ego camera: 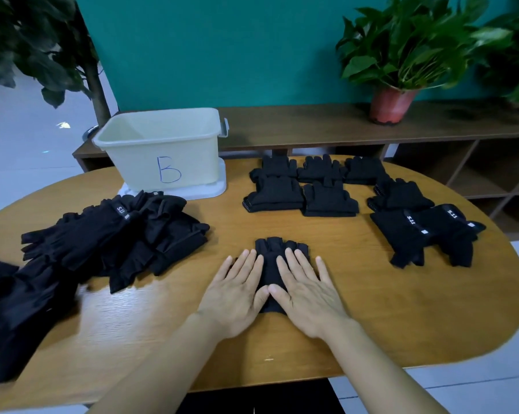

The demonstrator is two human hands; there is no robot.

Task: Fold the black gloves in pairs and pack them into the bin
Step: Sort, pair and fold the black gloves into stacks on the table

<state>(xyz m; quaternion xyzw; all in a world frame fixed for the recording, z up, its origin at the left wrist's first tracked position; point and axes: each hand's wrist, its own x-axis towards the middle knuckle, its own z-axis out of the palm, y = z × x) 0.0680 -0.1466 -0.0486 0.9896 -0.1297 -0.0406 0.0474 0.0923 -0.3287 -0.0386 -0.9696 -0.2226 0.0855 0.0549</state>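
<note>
Black gloves [271, 252], folded together as one pair, are lying on the wooden table [371, 309], in the middle and toward its front edge, with both hands pressing down on them. The left hand [237, 291] is lying palm down over the left half of the pair, with its fingers straight, slightly spread and pointing away from the person, and its thumb angling inward. The right hand [309, 291] is mirroring it over the right half, flat, with its fingers extended and fanned. The two thumb tips are meeting, or nearly so, above the near end of the pair. Neither hand is curling around anything; both are flattening the fabric with open palms. The short finger stubs of the pair are poking out beyond the fingertips. Both bare forearms are reaching in from the bottom edge and converging toward the pair.

A heap of loose gloves [102, 243] is sprawling over the left side of the table. Several folded pairs [312, 189] are sitting in rows on the far right side, and two flat gloves [431, 234] with white labels are lying nearer, on the right. The bin [162, 150], pale and marked with a blue B, is standing at the far left on a white lid [216, 188], well apart from the hands.
</note>
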